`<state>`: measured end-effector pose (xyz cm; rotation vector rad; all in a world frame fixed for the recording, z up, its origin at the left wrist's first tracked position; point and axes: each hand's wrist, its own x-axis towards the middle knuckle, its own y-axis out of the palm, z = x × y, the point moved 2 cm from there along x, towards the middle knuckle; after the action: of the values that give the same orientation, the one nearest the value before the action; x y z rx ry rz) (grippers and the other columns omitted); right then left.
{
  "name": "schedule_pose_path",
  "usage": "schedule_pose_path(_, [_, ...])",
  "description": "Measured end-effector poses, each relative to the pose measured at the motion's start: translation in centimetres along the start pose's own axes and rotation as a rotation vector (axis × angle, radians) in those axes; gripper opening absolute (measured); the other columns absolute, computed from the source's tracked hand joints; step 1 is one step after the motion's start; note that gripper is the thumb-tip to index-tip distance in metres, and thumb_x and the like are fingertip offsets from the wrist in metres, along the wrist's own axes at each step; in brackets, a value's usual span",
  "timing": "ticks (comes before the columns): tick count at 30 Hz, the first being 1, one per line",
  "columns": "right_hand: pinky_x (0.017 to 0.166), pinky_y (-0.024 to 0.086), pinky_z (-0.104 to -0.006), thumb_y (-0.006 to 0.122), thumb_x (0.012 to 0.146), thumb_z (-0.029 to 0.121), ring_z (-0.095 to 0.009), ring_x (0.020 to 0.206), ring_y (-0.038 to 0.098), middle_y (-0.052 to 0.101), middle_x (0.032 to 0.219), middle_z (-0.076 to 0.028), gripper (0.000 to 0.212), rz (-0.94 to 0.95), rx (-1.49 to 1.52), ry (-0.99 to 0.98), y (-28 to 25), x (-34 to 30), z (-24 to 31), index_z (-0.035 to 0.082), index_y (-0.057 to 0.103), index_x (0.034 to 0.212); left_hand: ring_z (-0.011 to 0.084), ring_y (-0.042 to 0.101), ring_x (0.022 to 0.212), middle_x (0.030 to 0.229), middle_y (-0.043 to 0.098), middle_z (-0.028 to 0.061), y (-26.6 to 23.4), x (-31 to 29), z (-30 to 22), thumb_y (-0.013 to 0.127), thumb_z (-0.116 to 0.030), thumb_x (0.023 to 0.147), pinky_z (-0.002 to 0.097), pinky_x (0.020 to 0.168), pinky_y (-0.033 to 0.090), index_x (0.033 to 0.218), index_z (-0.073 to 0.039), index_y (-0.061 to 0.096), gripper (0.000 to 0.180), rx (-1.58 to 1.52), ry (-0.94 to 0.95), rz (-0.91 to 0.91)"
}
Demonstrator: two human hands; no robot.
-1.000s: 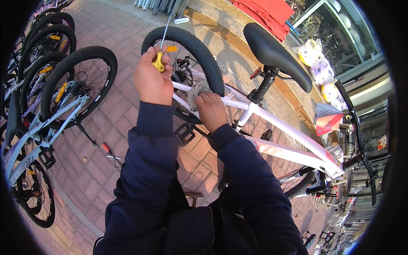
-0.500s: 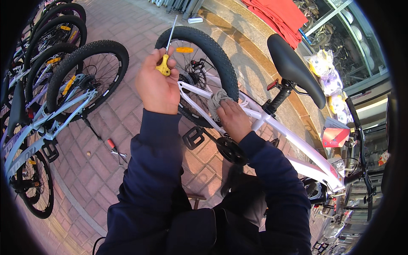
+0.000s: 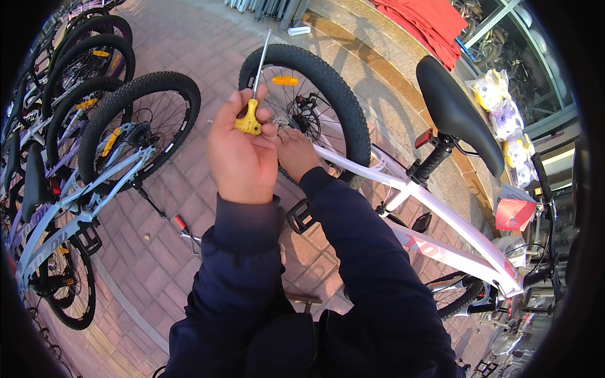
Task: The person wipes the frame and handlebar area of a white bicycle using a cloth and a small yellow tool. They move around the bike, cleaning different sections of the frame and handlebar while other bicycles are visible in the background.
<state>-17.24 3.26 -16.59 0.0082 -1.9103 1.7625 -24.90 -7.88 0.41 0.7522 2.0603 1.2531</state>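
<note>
My left hand (image 3: 242,157) is closed around the yellow handle of a screwdriver (image 3: 249,121), its thin metal shaft pointing up and away. Beside it, my right hand (image 3: 295,153) reaches over the rear end of a white bicycle frame (image 3: 359,169), near the hub of the knobby rear wheel (image 3: 353,110). A grey rag (image 3: 282,121) peeks out at the right fingertips; most of it is hidden behind the hands. The black saddle (image 3: 454,110) stands to the right, and a pedal (image 3: 300,217) sits below my right wrist.
Several bicycles (image 3: 142,126) stand in a row on the left. A red-handled tool (image 3: 181,223) lies on the brick paving. Red cloth (image 3: 428,28) and bagged items (image 3: 495,97) rest by the stone step. A red and white card (image 3: 515,214) is near the handlebar.
My right hand has moved left along the frame with the rag, toward the rear wheel hub and my left hand. The left hand still holds the screwdriver. The view has shifted slightly.
</note>
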Motion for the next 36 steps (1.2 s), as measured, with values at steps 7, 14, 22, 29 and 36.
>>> schedule_pose_path(7, [0.094, 0.050, -0.0400, 0.056, 0.088, 0.013, -0.029, 0.109, 0.062, 0.067, 0.109, -0.013, 0.011, 0.196, 0.020, 0.050, -2.6, -2.2, -0.8, 0.005, 0.062, 0.092, 0.0121, 0.059, 0.073, 0.102, 0.069, 0.0108, 0.1, 0.3, 0.0, 0.055, -0.020, 0.100, 0.0240, 0.060, 0.046, 0.104, -0.005, 0.060, 0.017, -0.024, 0.010, 0.016])
schedule_pose_path(14, [0.104, 0.047, -0.0415, 0.059, 0.085, 0.011, -0.032, 0.123, 0.059, 0.066, 0.124, -0.016, 0.015, 0.114, -0.157, -0.049, -12.1, -10.6, -3.5, 0.004, 0.061, 0.098, 0.0120, 0.058, 0.068, 0.102, 0.070, 0.0126, -0.3, 0.4, 0.4, 0.056, -0.019, 0.100, 0.0241, 0.058, 0.045, 0.102, -0.004, 0.060, 0.015, -0.037, 0.035, -0.011])
schedule_pose_path(22, [0.089, 0.055, -0.0397, 0.062, 0.079, -0.002, -0.038, 0.101, 0.068, 0.071, 0.110, -0.016, 0.026, 0.180, 0.080, 0.403, -20.1, -17.4, -3.2, 0.001, 0.062, 0.106, 0.0124, 0.055, 0.056, 0.087, 0.071, 0.0152, 0.2, 0.3, 0.1, 0.059, -0.025, 0.099, 0.0227, 0.047, 0.040, 0.092, -0.002, 0.061, 0.025, 0.163, -0.036, 0.007])
schedule_pose_path(29, [0.076, 0.052, -0.0250, 0.064, 0.091, -0.004, -0.009, 0.087, 0.064, 0.069, 0.099, -0.004, 0.021, -0.150, 1.110, 0.868, -20.3, -20.8, -1.7, -0.003, 0.061, 0.112, 0.0120, 0.057, 0.048, 0.087, 0.071, 0.0152, 1.4, -3.7, 4.5, 0.057, -0.009, 0.091, 0.0216, 0.041, 0.041, 0.122, 0.003, 0.062, 0.034, 1.065, -0.587, 0.720])
schedule_pose_path(36, [0.076, 0.053, -0.0238, 0.064, 0.095, 0.001, -0.009, 0.086, 0.063, 0.068, 0.100, -0.003, 0.027, -0.100, 1.529, 1.072, -20.4, -21.3, -1.4, -0.001, 0.061, 0.121, 0.0212, 0.066, 0.054, 0.093, 0.068, 0.0172, -0.8, -9.0, 13.6, 0.061, -0.008, 0.082, 0.0337, 0.050, 0.054, 0.118, 0.006, 0.058, 0.038, 1.437, -0.638, 0.970])
